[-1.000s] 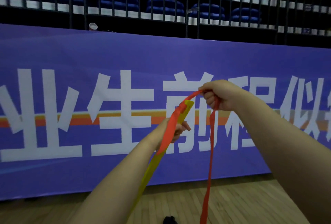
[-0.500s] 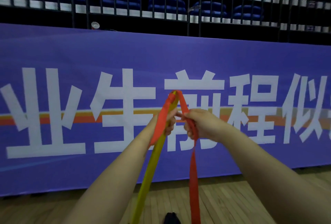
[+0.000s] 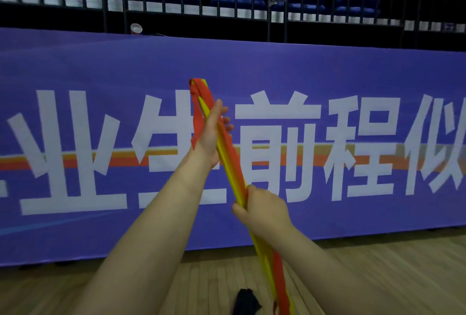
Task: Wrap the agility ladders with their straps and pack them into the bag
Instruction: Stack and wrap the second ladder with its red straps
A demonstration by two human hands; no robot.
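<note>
One ladder [image 3: 227, 158], bunched with its red strap [image 3: 195, 118], is slanting in mid-air above the floor [image 3: 100, 289], the left hand [image 3: 210, 135] curling its fingers round the top and the right hand [image 3: 263, 210] clenching it lower down. With the tail dangling loose, either grip slackening is risking the strap sliding off and the bunch fanning out.

Red-yellow ladder bundle [image 3: 229, 157]: left hand [image 3: 210, 138] holds top, right hand [image 3: 263, 211] grips lower part
</note>
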